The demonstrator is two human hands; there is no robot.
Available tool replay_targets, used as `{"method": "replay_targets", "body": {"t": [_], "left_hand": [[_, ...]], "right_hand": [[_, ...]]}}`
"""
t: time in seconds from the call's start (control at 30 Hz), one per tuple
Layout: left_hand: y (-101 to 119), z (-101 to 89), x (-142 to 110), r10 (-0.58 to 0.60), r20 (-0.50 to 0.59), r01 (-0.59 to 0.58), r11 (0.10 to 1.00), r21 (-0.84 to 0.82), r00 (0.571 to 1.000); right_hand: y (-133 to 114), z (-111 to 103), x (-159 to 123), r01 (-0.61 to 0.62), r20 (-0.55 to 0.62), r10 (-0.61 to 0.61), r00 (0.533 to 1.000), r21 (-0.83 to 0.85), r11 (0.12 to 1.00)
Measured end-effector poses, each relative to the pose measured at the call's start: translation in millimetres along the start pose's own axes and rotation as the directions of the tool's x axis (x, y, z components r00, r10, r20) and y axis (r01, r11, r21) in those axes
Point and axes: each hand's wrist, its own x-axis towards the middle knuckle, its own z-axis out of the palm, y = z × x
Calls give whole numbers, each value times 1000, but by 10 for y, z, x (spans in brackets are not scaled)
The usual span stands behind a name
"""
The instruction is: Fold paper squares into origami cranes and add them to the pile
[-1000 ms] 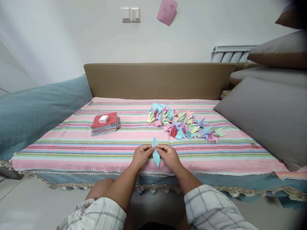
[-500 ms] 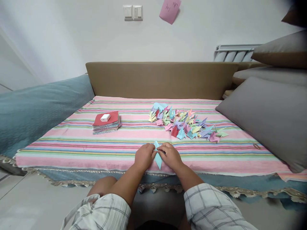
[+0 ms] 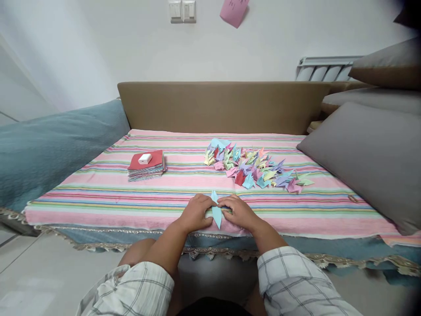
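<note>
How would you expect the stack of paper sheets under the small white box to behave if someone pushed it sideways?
The stack of paper sheets already looks fanned at its edges, so it would probably shear and slide apart. The small white box resting on top likely steadies only the upper sheets.

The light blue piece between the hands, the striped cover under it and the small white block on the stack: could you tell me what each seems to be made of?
Light blue piece: thin matte paper, judging by its sharp creases and points. Striped cover: woven cloth, probably cotton, soft and dull. Small white block: likely smooth plastic, though too small to be sure.
</note>
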Motion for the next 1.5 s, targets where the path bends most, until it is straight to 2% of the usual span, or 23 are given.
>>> {"method": "replay_targets", "body": {"t": [0.47,0.73,0.9,1.03,1.23,1.4,1.5], "left_hand": [[-34,75,49,-5,-99,3,1000,-28,995],[-15,130,87,-56,-178,56,998,-7,983],[-13,158,110,-136,-217,132,991,-34,967],[6,154,132,-192,-207,190,981,-30,959],[22,170,160,-277,-186,275,961,-40,943],[1,205,151,-387,-224,375,922,-96,894],[2,200,150,-412,-225,394,911,-120,883]], "right_hand": [[36,82,-8,-20,-49,21,999,20,1000],[5,147,42,-193,-132,195,972,32,981],[-16,182,86,-284,-181,299,937,107,953],[-26,205,113,-326,-202,349,915,137,935],[-64,241,138,-349,-259,364,895,103,931],[-65,268,136,-346,-285,354,891,78,935],[-63,277,137,-349,-294,355,888,75,934]]}}
